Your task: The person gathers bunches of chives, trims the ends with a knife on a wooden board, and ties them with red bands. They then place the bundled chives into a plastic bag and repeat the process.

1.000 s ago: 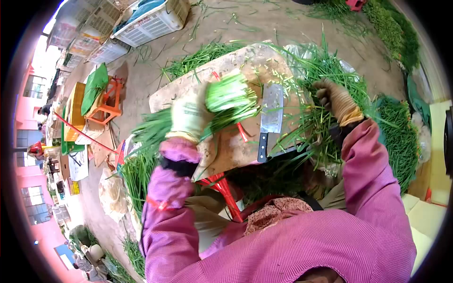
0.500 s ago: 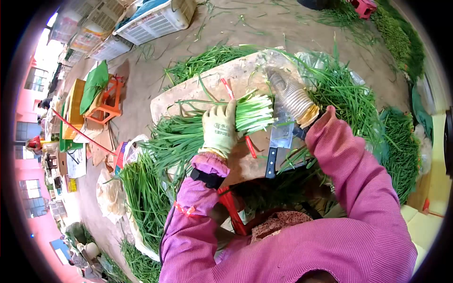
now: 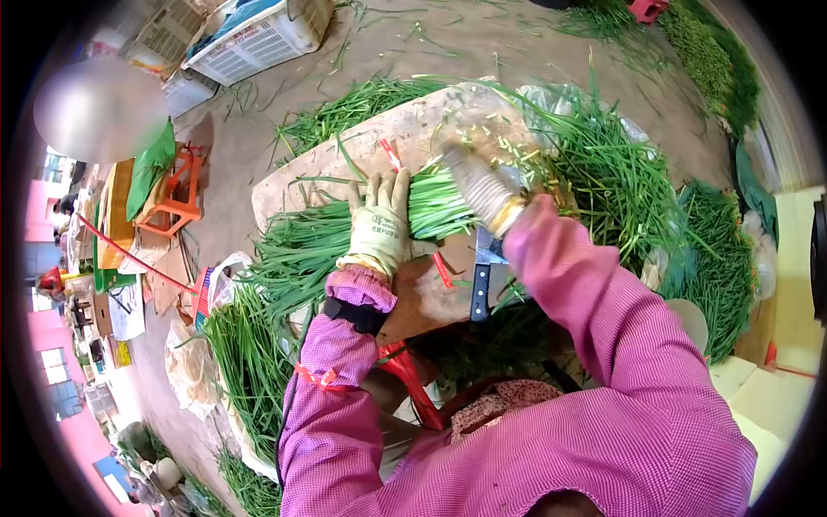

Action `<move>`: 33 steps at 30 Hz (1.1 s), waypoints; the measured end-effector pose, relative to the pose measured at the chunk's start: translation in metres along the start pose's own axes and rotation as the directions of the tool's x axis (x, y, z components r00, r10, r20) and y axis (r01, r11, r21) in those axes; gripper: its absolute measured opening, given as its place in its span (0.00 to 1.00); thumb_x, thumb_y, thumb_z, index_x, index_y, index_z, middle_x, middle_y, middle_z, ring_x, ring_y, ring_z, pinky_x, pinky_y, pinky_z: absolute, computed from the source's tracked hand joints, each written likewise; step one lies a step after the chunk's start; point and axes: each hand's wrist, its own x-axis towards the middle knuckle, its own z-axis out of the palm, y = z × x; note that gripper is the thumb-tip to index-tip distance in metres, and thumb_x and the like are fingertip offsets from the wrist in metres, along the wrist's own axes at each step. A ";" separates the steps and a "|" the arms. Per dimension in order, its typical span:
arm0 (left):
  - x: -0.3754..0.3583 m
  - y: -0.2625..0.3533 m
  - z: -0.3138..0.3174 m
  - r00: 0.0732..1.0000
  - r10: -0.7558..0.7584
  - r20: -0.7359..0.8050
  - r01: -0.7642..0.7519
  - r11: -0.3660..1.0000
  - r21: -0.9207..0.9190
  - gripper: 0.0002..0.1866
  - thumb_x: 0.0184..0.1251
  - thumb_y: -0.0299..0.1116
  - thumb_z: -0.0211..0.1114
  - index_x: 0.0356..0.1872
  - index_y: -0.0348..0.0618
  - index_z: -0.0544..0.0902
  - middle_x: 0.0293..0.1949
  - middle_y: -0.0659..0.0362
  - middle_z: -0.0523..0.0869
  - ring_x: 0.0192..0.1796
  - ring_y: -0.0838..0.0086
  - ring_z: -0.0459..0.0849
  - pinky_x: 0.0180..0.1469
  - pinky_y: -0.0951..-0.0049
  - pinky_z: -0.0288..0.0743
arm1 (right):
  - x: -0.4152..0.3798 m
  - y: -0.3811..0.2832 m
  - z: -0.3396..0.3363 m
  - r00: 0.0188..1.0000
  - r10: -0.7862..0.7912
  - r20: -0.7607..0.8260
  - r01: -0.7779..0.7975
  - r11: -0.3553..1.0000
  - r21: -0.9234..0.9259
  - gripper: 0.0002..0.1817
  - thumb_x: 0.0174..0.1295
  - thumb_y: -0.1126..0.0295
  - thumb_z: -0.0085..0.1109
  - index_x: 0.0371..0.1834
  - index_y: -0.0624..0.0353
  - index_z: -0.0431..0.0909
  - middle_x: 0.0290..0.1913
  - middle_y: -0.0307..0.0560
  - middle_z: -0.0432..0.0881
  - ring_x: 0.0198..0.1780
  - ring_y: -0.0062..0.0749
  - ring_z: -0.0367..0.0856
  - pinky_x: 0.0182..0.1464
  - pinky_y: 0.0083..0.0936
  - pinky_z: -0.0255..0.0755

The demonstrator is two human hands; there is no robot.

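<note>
A bundle of long green stalks [image 3: 439, 202] lies across the board [image 3: 293, 189], its pale cut ends to the right. My left hand [image 3: 379, 220], in a pale glove, rests on the bundle with fingers spread, pressing it down. My right hand [image 3: 482, 185], in a ribbed grey glove, is blurred by motion at the cut ends; its fingers cannot be made out. Under my right sleeve lies a knife [image 3: 481, 291] with a black handle, its blade partly hidden. A red tie strip [image 3: 443, 270] runs under the bundle. Small pale trimmings are scattered beyond my right hand.
Loose green stalks [image 3: 616, 181] heap at the board's right edge, and more [image 3: 245, 362] lie at the left. White crates [image 3: 263, 43] stand at the upper left, near an orange stool [image 3: 177, 194]. A clear plastic bag [image 3: 191, 362] lies on the floor.
My right hand has moved left, over to the cut ends. My left hand's fingers have spread on the bundle. Pale trimmings now lie scattered on the board. The view has shifted slightly.
</note>
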 end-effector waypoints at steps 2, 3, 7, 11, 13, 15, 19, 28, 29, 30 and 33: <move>0.002 -0.004 0.001 0.999 -0.006 0.052 0.005 1.000 0.018 0.70 0.32 0.65 0.79 0.77 0.43 0.51 0.72 0.48 0.65 0.77 0.56 0.57 0.77 0.43 0.41 | 0.014 0.019 0.008 0.960 -0.015 0.279 0.007 1.000 0.028 0.40 0.74 0.37 0.36 0.72 0.62 0.66 0.69 0.56 0.71 0.72 0.35 0.68 0.72 0.26 0.58; 0.003 -0.008 0.002 0.995 -0.018 0.099 0.014 0.999 0.035 0.70 0.31 0.65 0.79 0.77 0.43 0.51 0.72 0.48 0.65 0.77 0.56 0.57 0.77 0.44 0.41 | 0.005 -0.003 0.002 0.995 -0.008 0.099 0.007 1.000 0.013 0.36 0.75 0.41 0.40 0.70 0.61 0.69 0.66 0.56 0.75 0.68 0.37 0.72 0.70 0.29 0.61; 0.012 -0.020 0.026 0.997 0.016 -0.075 -0.024 0.995 -0.100 0.63 0.35 0.60 0.79 0.75 0.45 0.57 0.66 0.48 0.73 0.72 0.56 0.66 0.75 0.49 0.49 | -0.003 0.012 -0.021 0.975 -0.138 -0.174 0.125 0.989 -0.083 0.20 0.71 0.53 0.51 0.43 0.61 0.81 0.34 0.65 0.80 0.40 0.55 0.82 0.47 0.46 0.71; 0.017 -0.020 0.013 0.999 -0.006 0.038 0.014 0.978 -0.210 0.60 0.36 0.59 0.79 0.73 0.46 0.61 0.62 0.49 0.76 0.67 0.55 0.72 0.74 0.50 0.54 | -0.098 0.004 -0.036 0.816 -0.462 0.347 0.573 0.564 -0.595 0.13 0.63 0.56 0.58 0.39 0.52 0.83 0.35 0.47 0.84 0.46 0.45 0.81 0.50 0.38 0.74; 0.017 -0.024 0.016 0.999 -0.009 0.039 0.017 0.972 -0.234 0.58 0.37 0.57 0.79 0.72 0.46 0.62 0.59 0.49 0.79 0.64 0.55 0.75 0.73 0.51 0.56 | -0.123 0.030 -0.029 0.648 -0.523 0.553 0.758 0.377 -0.532 0.12 0.59 0.55 0.60 0.39 0.49 0.84 0.37 0.41 0.84 0.50 0.40 0.79 0.52 0.36 0.74; 0.017 -0.023 0.016 0.999 -0.004 0.041 0.013 0.973 -0.231 0.57 0.38 0.57 0.79 0.72 0.46 0.62 0.60 0.49 0.78 0.65 0.54 0.74 0.72 0.52 0.57 | -0.130 0.045 -0.037 0.630 -0.536 0.563 0.776 0.405 -0.483 0.13 0.58 0.55 0.59 0.38 0.49 0.84 0.38 0.43 0.84 0.48 0.40 0.81 0.51 0.38 0.74; 0.015 -0.023 0.014 0.999 -0.008 0.034 0.016 0.968 -0.252 0.56 0.38 0.56 0.79 0.72 0.45 0.63 0.60 0.48 0.78 0.65 0.54 0.74 0.71 0.53 0.59 | -0.119 0.032 -0.049 0.838 0.035 0.544 0.528 0.199 -0.826 0.11 0.59 0.60 0.59 0.36 0.55 0.83 0.37 0.46 0.86 0.41 0.43 0.85 0.45 0.38 0.78; 0.009 -0.026 0.017 1.000 0.001 -0.023 -0.006 0.976 -0.217 0.54 0.38 0.54 0.79 0.70 0.44 0.65 0.57 0.49 0.79 0.63 0.54 0.75 0.69 0.55 0.62 | -0.045 0.032 0.015 0.989 -0.030 0.143 0.129 0.641 -0.757 0.10 0.59 0.61 0.60 0.32 0.54 0.86 0.27 0.51 0.85 0.31 0.48 0.87 0.34 0.44 0.78; 0.013 -0.021 0.019 0.999 0.030 -0.042 -0.040 0.967 -0.250 0.54 0.38 0.53 0.79 0.70 0.44 0.65 0.57 0.49 0.80 0.62 0.54 0.75 0.68 0.54 0.62 | -0.035 0.052 0.013 0.980 -0.077 0.183 0.196 0.531 -0.824 0.10 0.58 0.62 0.60 0.30 0.53 0.87 0.27 0.51 0.86 0.32 0.45 0.88 0.31 0.45 0.78; 0.016 -0.020 0.022 1.000 0.009 -0.007 -0.011 0.950 -0.312 0.54 0.39 0.53 0.79 0.70 0.43 0.65 0.57 0.49 0.79 0.62 0.53 0.75 0.68 0.53 0.62 | -0.033 0.057 0.011 0.978 -0.112 0.177 0.209 0.458 -0.864 0.09 0.58 0.63 0.60 0.25 0.53 0.86 0.25 0.51 0.85 0.31 0.46 0.88 0.31 0.47 0.77; 0.014 -0.022 0.036 0.996 0.020 -0.081 -0.039 0.972 -0.233 0.56 0.38 0.54 0.78 0.71 0.42 0.63 0.58 0.48 0.78 0.63 0.52 0.74 0.70 0.51 0.59 | -0.026 0.054 -0.023 0.957 -0.280 0.072 0.182 0.393 -0.901 0.10 0.60 0.64 0.58 0.24 0.52 0.84 0.22 0.51 0.83 0.32 0.45 0.88 0.30 0.48 0.77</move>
